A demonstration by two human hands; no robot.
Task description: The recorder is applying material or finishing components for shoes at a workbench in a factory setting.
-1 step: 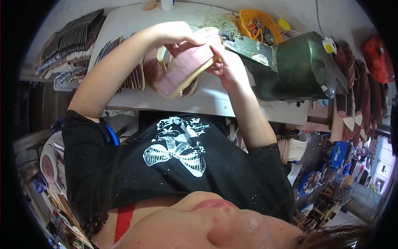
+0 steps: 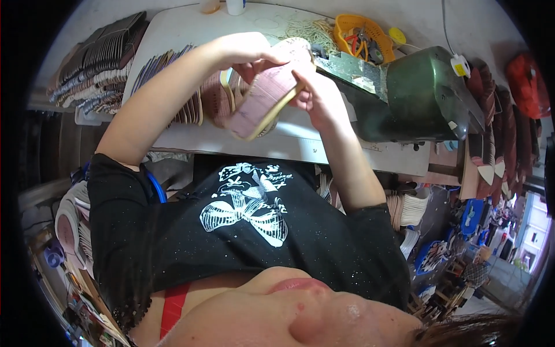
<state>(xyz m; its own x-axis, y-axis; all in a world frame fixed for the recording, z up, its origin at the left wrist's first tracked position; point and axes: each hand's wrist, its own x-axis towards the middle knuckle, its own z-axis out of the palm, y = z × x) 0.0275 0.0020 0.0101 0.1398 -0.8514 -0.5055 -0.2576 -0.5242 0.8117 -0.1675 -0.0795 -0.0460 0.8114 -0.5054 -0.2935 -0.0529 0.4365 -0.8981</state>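
A pink slipper (image 2: 265,99) with a pale yellow edge is held slantwise above the white worktable (image 2: 295,141). My left hand (image 2: 250,52) is closed on its upper left side, the thumb lying on the pink face. From the right, my right hand (image 2: 317,95) grips the yellow-edged side, thumb on top and fingers curled beneath. Part of the slipper's upper end, whitish and patterned, shows past my fingers. Just behind and left of it stands a row of pinkish-brown slipper pieces (image 2: 215,99), partly covered by my left arm and the slipper.
A dark green machine (image 2: 425,92) stands close on the right. Behind it is a yellow basket (image 2: 341,26) with pliers, beside a heap of pale cord (image 2: 303,32). Stacked slipper pieces (image 2: 104,49) fill the far left. A white cup (image 2: 235,7) stands at the back.
The slipper's lower end has swung slightly to the right and its pink face has turned a little. Both hands keep their hold.
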